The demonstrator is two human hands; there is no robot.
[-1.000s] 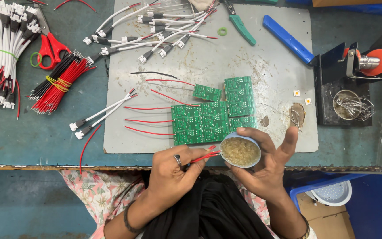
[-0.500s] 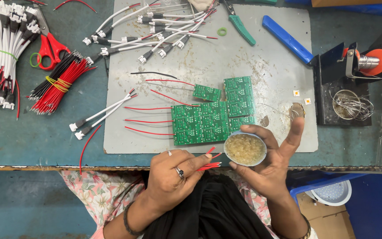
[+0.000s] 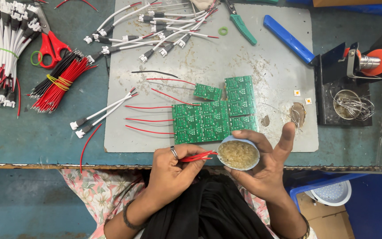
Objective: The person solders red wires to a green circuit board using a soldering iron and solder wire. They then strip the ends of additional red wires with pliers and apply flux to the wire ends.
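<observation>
Red wires (image 3: 198, 156), a small bunch of thin short leads, sit pinched in the left hand (image 3: 173, 170) just off the near edge of the surface, their tips touching or all but touching the rim of a small round tin (image 3: 238, 154) of yellowish paste held in the right hand (image 3: 261, 166); they look light and limp, likely to droop or splay unless gripped close to the working ends, so a hold just behind the tips, as now, seems the sound place; the tin looks light too, rigid but shallow, its paste probably sticky, best cradled from below and kept level; the left hand's fingers (image 3: 186, 152) are pressed together around the bunch, thumb against forefinger, a ring on one finger, wrist bent inward over the lap; the right hand lies palm up under the tin, fingers (image 3: 248, 135) curled round its far side while the thumb (image 3: 284, 139) stands spread and free, pointing away over the edge; just beyond both hands, near the front edge of the grey mat (image 3: 208, 57), lies a cluster of green circuit boards (image 3: 213, 117) with red leads already trailing off to the left.
</observation>
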